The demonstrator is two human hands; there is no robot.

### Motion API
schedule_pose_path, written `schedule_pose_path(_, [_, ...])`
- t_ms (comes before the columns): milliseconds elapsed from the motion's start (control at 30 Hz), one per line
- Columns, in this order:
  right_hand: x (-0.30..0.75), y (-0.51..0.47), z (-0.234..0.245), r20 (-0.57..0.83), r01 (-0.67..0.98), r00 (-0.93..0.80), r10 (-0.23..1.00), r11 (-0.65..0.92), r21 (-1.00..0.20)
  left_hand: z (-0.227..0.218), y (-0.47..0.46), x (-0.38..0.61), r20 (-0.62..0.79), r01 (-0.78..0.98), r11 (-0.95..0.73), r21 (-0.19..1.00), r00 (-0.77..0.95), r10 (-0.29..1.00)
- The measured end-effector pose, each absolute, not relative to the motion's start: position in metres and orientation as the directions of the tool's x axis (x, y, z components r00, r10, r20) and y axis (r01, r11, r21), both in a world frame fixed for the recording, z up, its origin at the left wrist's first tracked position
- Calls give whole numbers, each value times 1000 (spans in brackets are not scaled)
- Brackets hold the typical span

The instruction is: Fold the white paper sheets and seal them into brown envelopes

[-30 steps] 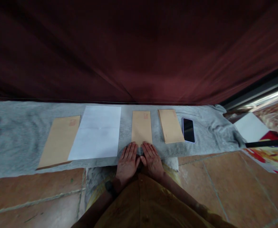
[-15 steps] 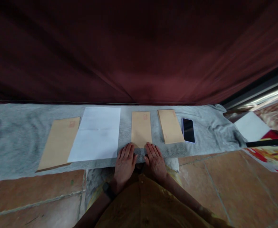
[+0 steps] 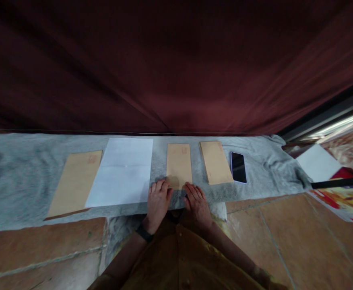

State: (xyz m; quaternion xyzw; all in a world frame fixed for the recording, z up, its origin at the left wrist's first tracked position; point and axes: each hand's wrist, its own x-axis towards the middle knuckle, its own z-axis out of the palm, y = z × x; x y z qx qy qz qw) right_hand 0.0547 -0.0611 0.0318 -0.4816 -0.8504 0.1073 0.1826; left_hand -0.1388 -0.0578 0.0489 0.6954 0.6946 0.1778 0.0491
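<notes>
A brown paper envelope [image 3: 178, 163] with a small reddish print near its top right lies upright before me on the grey cloth. My left hand [image 3: 159, 199], with a dark band on its wrist, pinches the envelope's lower left corner between thumb and curled fingers. At the lower right corner, my right hand [image 3: 198, 204] rests with fingers stretched forward and fingertips touching the edge; its thumb is apart from them. Left of my hands lies a white paper sheet [image 3: 122, 173] with a faint crosswise crease, overlapping a larger brown envelope [image 3: 75, 183].
A stack of brown envelopes [image 3: 215, 163] lies to the right, beside a phone [image 3: 238, 167] with a dark screen. Grey cloth [image 3: 267, 169] covers the narrow surface. A dark red curtain [image 3: 176, 80] hangs behind. White paper [image 3: 318, 163] and a colourful printed bag [image 3: 345, 197] are at far right.
My left hand has shifted its grip, its thumb moving up to the envelope's lower left corner and its fingers curling more. The right hand has barely moved.
</notes>
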Motion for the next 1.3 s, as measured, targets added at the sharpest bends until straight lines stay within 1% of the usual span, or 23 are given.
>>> schedule_pose_path(100, [55, -55, 32, 213, 773, -439, 873, 488, -406, 49, -56, -139, 160, 938, -23, 345, -34, 987])
schedule_pose_path(267, [52, -41, 27, 213, 787, -350, 912, 409, -462, 46, -51, -142, 141, 904, 1, 427, -67, 988])
schedule_pose_path(400, [50, -34, 25, 239, 762, -304, 922, 386, -519, 43, -47, -146, 139, 872, 3, 489, -82, 987])
schedule_pose_path(567, [49, -32, 26, 246, 754, -278, 928, 370, -543, 40, -48, -149, 167, 845, -34, 533, -66, 984])
schedule_pose_path(667, [50, -31, 28, 241, 760, -288, 927, 375, -531, 41, -49, -150, 170, 840, -46, 541, -56, 984])
schedule_pose_path(800, [48, -29, 30, 221, 798, -296, 929, 367, -478, 46, -49, -147, 170, 856, -18, 517, -82, 982])
schedule_pose_path(933, [43, -26, 33, 200, 847, -269, 942, 331, -416, 52, -49, -140, 127, 896, 54, 441, -122, 984])
schedule_pose_path(1067, [40, -25, 33, 199, 868, -279, 939, 336, -365, 55, -48, -137, 103, 919, 89, 385, -139, 985])
schedule_pose_path(1167, [40, -25, 31, 205, 868, -286, 936, 343, -358, 56, -47, -137, 109, 926, 84, 368, -133, 985])
schedule_pose_path(1300, [40, -26, 28, 212, 859, -281, 936, 344, -379, 54, -50, -136, 156, 943, 15, 332, -71, 985])
